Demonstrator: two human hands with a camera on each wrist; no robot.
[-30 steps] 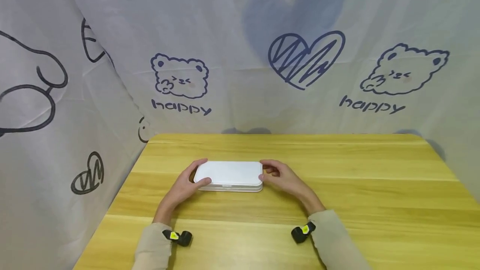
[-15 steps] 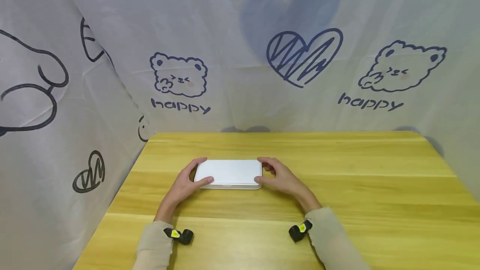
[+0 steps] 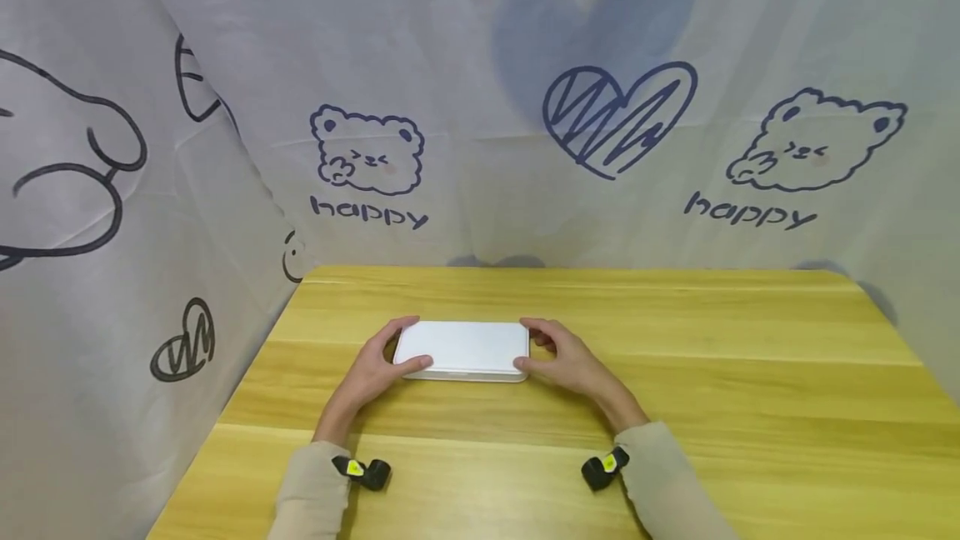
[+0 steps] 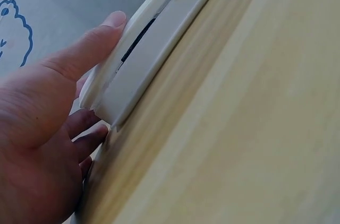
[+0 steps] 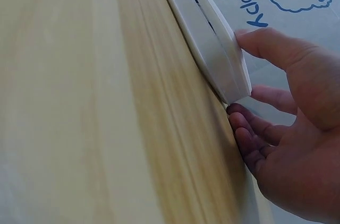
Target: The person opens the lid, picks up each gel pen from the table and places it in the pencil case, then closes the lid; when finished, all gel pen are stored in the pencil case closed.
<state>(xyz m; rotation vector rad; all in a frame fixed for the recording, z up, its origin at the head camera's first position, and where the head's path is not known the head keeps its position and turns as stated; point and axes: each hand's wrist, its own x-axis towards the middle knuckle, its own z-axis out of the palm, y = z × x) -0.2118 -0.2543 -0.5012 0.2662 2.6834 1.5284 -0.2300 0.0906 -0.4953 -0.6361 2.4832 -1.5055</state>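
A flat white rectangular case (image 3: 465, 346) with a lid lies lengthwise on the wooden table. My left hand (image 3: 375, 365) grips its left end, the thumb on top near the front edge and a finger at the back corner. At the right end my right hand (image 3: 572, 361) holds the case, thumb on the front corner and forefinger at the back corner. From the left wrist, a thin dark gap shows along the front seam of the case (image 4: 135, 70), beside a small catch. The right wrist view shows the same seam on the case (image 5: 207, 33). Its contents are hidden.
The wood-grain table (image 3: 712, 407) extends around the case on all sides. A pale cloth (image 3: 480, 215) printed with bears and hearts hangs behind the table and along its left side. Each wrist wears a black camera (image 3: 371, 473) on a beige sleeve.
The lid sits lower on the case, and the seam along its front looks narrower. My right thumb has moved from the end onto the front corner. The left hand has hardly moved.
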